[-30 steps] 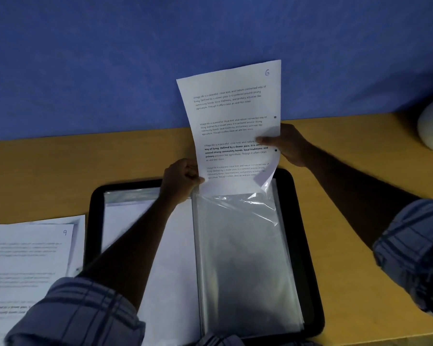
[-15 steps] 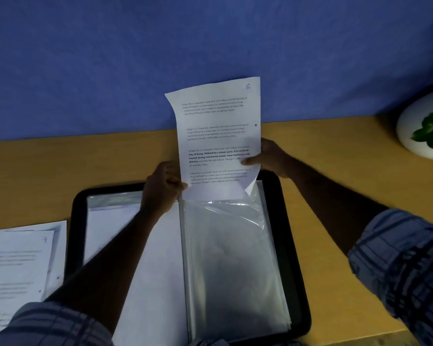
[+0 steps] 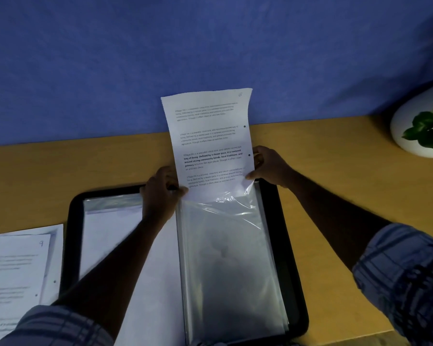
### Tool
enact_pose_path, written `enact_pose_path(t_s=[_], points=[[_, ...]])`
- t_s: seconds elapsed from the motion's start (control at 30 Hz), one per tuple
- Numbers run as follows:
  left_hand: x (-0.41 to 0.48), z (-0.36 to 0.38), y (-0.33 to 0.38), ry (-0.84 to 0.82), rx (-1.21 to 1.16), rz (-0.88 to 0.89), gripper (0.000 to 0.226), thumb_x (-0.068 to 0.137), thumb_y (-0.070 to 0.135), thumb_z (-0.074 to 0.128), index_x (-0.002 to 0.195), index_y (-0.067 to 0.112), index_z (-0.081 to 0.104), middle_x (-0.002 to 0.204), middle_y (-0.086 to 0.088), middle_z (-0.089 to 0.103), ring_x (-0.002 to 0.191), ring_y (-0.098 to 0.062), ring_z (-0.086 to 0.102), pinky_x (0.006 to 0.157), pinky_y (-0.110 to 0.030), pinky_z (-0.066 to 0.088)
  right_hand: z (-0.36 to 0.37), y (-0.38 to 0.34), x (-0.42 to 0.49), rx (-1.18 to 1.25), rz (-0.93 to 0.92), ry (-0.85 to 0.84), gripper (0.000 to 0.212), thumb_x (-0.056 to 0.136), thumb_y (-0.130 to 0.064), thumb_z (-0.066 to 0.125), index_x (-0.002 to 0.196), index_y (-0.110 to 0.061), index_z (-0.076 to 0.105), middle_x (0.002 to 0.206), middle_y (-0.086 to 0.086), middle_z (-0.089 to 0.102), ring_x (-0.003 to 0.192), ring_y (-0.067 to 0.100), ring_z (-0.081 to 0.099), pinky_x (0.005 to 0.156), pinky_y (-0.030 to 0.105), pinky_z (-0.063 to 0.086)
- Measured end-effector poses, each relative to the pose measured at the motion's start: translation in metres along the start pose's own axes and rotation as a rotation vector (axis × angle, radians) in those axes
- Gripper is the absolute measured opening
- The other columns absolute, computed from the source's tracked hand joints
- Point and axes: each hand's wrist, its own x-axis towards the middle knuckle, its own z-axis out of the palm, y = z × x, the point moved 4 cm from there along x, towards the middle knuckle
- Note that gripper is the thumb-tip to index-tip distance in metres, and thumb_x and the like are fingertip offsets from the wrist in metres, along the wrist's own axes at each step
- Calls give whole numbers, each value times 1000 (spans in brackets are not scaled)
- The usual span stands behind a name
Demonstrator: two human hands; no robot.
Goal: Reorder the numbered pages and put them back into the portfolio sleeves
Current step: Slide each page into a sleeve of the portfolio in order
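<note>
- Blue wall runs behind a wooden table.
- Stack of pages: lies flat at the table's left edge, just beside the portfolio. The top sheet is marked 9.
- Portfolio: black and open flat, at the middle of the table's near edge.
- Left hand: fingers curled, grasping the lower left edge of the page at the mouth of the sleeve. Whether it also holds the film cannot be told.
- Page: marked 6 and held upright. Its bottom end sits just inside the top opening of the sleeve, the clear pocket on the portfolio's right half.
- Right hand: pinches the page's right edge, thumb in front.
- White pot: holds a green plant at the table's far right corner, well apart from the portfolio.
</note>
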Motion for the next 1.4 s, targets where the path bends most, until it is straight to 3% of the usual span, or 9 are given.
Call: enact_pose_path(t_s=[0.13, 0.27, 0.4, 0.67, 0.93, 1.1, 1.2, 1.33, 1.4], points=[[-14, -4, 13, 145, 286, 201, 41, 86, 43, 71, 114, 15, 59, 113, -7, 63, 104, -30, 57, 90, -43, 40, 0, -2, -4, -48, -67, 25, 70, 66, -3, 88, 125, -14, 53, 118, 4, 68, 102, 21, 68, 83, 39, 60], [-25, 11, 26, 9, 377, 440, 39, 88, 53, 58, 103, 19, 67, 108, -3, 63, 103, -25, 58, 89, -42, 39, 4, -3, -8, -44, -100, 28, 59, 66, -7, 89, 116, -14, 58, 112, 2, 70, 96, 16, 68, 81, 31, 60], [-25, 22, 28, -126, 380, 444, 23, 81, 38, 75, 90, 19, 67, 103, -2, 59, 100, -26, 59, 90, -44, 37, 13, -4, -7, -44, -108, -11, 51, 68, -8, 87, 112, -12, 62, 111, 1, 70, 97, 15, 68, 81, 29, 59], [-18, 16, 37, -258, 358, 418, 16, 93, 35, 64, 88, 21, 58, 94, 5, 64, 93, -19, 60, 95, -42, 39, 11, -2, -6, -172, -131, -92, 65, 68, -9, 87, 126, -13, 58, 121, 0, 68, 100, 11, 64, 72, 14, 51], [-6, 2, 28, -402, 511, 439, 29, 89, 49, 65, 96, 22, 69, 98, 5, 68, 96, -17, 61, 99, -40, 37, 4, -1, 0, -291, -136, -172, 71, 67, -6, 87, 131, -12, 56, 127, 4, 64, 111, 20, 60, 93, 34, 53], [-10, 5, 25, -417, 517, 465, 23, 90, 40, 66, 95, 18, 70, 98, 2, 67, 98, -21, 62, 97, -39, 37, 3, -10, 8, -47, -24, -264, 53, 76, -8, 82, 125, -15, 60, 125, -1, 67, 107, 16, 66, 87, 32, 57], [-14, 7, 27, -390, 524, 491, 19, 90, 36, 66, 91, 17, 67, 98, 1, 66, 98, -22, 62, 95, -39, 37, 7, -18, 13, 95, -18, -203, 39, 83, -15, 77, 119, -19, 62, 125, -3, 67, 106, 16, 66, 79, 27, 56], [-18, 6, 28, -371, 491, 536, 15, 94, 30, 62, 92, 15, 61, 100, -3, 63, 98, -22, 60, 97, -42, 42, 14, -18, 14, 155, -42, -138, 45, 82, -7, 77, 124, -12, 62, 126, 3, 66, 99, 12, 67, 76, 22, 56], [-19, 5, 28, -358, 464, 562, 13, 94, 27, 62, 93, 14, 59, 102, -4, 63, 97, -22, 61, 94, -36, 42, 12, -14, 14, 143, -48, -130, 47, 80, -7, 78, 125, -10, 63, 126, 5, 67, 106, 17, 67, 85, 32, 58]])
